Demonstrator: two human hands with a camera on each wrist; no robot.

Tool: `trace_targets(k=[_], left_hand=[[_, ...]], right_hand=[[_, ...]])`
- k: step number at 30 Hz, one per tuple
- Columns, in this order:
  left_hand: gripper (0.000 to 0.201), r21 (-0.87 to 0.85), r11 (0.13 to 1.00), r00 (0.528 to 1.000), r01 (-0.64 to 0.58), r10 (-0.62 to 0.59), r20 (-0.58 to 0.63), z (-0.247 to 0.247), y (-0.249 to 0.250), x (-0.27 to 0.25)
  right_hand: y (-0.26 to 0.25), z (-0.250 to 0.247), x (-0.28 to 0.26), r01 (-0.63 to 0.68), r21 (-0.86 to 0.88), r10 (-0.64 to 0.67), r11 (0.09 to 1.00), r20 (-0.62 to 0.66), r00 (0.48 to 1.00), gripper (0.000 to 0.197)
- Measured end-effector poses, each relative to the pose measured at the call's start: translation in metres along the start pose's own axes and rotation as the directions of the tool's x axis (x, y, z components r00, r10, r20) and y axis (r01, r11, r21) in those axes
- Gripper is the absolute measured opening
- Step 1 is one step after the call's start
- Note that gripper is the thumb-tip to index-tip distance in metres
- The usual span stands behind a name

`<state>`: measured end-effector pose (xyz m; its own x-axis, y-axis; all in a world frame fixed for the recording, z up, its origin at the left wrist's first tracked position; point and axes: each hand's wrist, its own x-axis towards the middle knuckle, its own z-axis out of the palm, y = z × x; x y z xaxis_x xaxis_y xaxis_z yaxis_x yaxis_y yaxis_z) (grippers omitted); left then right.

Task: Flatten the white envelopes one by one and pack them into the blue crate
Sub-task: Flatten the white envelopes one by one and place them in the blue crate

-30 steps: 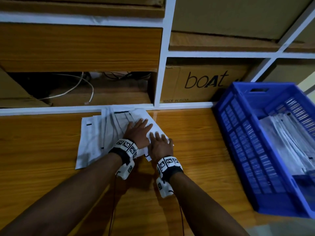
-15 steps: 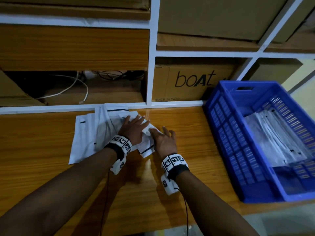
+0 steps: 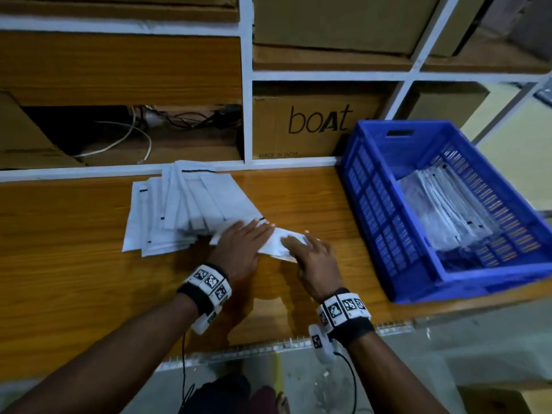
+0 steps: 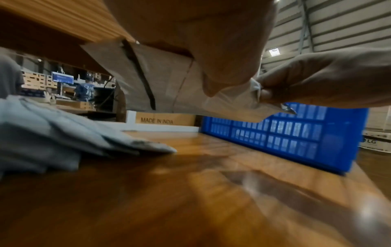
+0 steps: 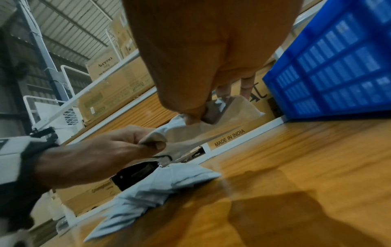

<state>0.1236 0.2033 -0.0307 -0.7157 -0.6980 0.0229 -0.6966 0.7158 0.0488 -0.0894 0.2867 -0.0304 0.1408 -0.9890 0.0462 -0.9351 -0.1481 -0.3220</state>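
Wood-grain counter (image 3: 89, 294) carries everything, its near edge just under the person's forearms. Nearest on it, lifted clear of the wood, is one white envelope (image 3: 279, 245) held between both hands: the left hand (image 3: 242, 249) pinches its left end, thumb under and fingers over, and the right hand (image 3: 316, 258) pinches the right end the same way — the wrist views show each thumb curled against the paper. So neither hand is free or relaxed; both grasp this one envelope. Its long axis runs left to right, roughly along the counter's near edge, and it sags a little between the two grips.

That axis points toward the blue crate (image 3: 388, 222), which sits at the counter's right end, overhanging the near edge slightly. The right hand is the nearer one to the crate's left wall, with bare wood between them. Judging from this, the envelope has to travel rightward and over that wall, led by the right hand.

Behind the left hand, toward the counter's back edge, the fanned pile of envelopes (image 3: 179, 210) lies flat and waits. Inside the crate a stack of packed envelopes (image 3: 442, 210) rests along the floor.

Farther back stands a white-framed shelf (image 3: 246, 85) holding cardboard boxes — one printed "boAt" (image 3: 316, 121) — and some loose cables (image 3: 137, 135).
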Motion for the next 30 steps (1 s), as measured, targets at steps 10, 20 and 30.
trace_targets(k=[10,20,30], left_hand=[[0.086,-0.02,0.98,0.935,0.198,-0.183,0.302,0.084,0.073,-0.081],[0.078,-0.233,0.955,0.976,0.181,-0.145,0.165,0.091,0.056,-0.085],[0.065,-0.185,0.941,0.952,0.283,-0.252,0.175,0.122,0.053,-0.089]], right_hand=[[-0.014,0.07,-0.09,-0.055,-0.026,0.059,0.998,0.224,0.973,0.057],[-0.028,0.108,-0.072,-0.194,-0.062,0.203,0.979,0.237,0.95,0.059],[-0.037,0.113,-0.07,-0.223,-0.096,0.237,0.97,0.172,0.956,0.057]])
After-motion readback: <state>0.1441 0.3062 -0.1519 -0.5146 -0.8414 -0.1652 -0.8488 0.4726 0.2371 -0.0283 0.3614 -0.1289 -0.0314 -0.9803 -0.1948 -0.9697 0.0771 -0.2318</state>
